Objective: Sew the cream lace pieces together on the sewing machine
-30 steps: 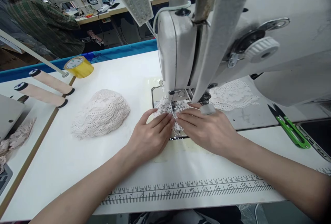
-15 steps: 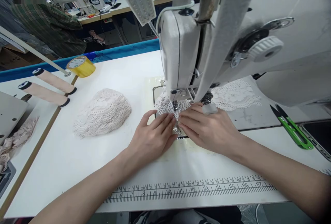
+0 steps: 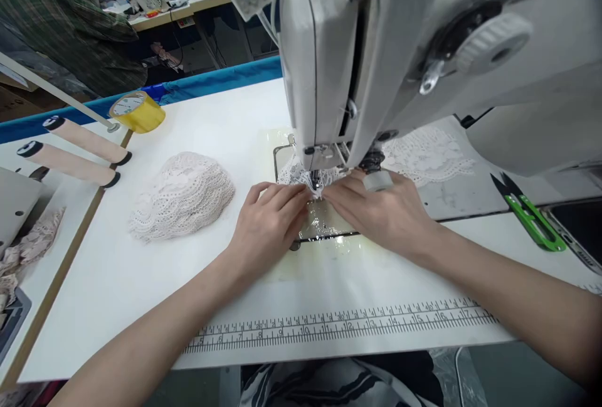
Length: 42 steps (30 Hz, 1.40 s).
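Note:
A piece of white lace (image 3: 296,172) lies under the presser foot (image 3: 316,179) of the sewing machine (image 3: 324,68). My left hand (image 3: 270,219) grips the lace edge on the left of the foot, its fingers pressed together. From the right, my right hand (image 3: 380,206) pinches the same lace, its fingertips close to those of the left. Parts of the lace are covered by both hands and the machine head. More lace (image 3: 427,156) lies flat to the right, behind the right hand. A pile of pale lace pieces (image 3: 183,197) rests left of the left hand.
Green thread snips (image 3: 533,219) lie at the right beside a phone (image 3: 576,225). Two thread cones (image 3: 70,165) and a yellow tape roll (image 3: 138,112) are at the left. A printed ruler (image 3: 348,327) runs along the front edge. Another person (image 3: 66,31) sits beyond the blue cloth edge.
The lace and both hands have moved slightly away from me, towards the presser foot, baring more of the metal plate in front. The whole view has shifted a little.

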Each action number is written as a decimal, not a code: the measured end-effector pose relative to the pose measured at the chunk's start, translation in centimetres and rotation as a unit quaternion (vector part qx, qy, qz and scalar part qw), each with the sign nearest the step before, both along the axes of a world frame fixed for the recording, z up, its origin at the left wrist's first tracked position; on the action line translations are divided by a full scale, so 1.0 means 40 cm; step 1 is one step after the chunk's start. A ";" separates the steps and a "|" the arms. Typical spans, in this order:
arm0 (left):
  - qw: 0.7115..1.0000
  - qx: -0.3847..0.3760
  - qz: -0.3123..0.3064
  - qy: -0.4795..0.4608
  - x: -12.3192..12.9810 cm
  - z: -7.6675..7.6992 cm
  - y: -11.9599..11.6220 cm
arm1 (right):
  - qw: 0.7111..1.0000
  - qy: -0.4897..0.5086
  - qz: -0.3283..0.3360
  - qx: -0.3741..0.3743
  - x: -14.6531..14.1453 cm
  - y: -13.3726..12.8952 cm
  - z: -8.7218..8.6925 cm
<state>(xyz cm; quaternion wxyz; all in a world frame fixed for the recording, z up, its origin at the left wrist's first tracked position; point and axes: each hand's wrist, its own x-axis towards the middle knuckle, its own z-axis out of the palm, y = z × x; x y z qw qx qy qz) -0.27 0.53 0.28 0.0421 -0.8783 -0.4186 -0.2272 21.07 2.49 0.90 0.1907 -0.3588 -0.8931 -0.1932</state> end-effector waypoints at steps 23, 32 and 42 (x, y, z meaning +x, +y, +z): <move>0.990 -0.032 0.131 -0.039 0.080 -0.022 0.045 | 0.974 0.008 -0.168 -0.150 -0.034 0.009 0.035; 0.994 0.004 0.097 -0.044 0.068 -0.014 0.041 | 0.979 0.024 -0.138 -0.145 -0.026 0.001 0.033; 0.992 0.091 -0.027 0.084 0.020 0.016 -0.021 | 0.993 -0.003 -0.001 -0.116 -0.010 -0.019 0.014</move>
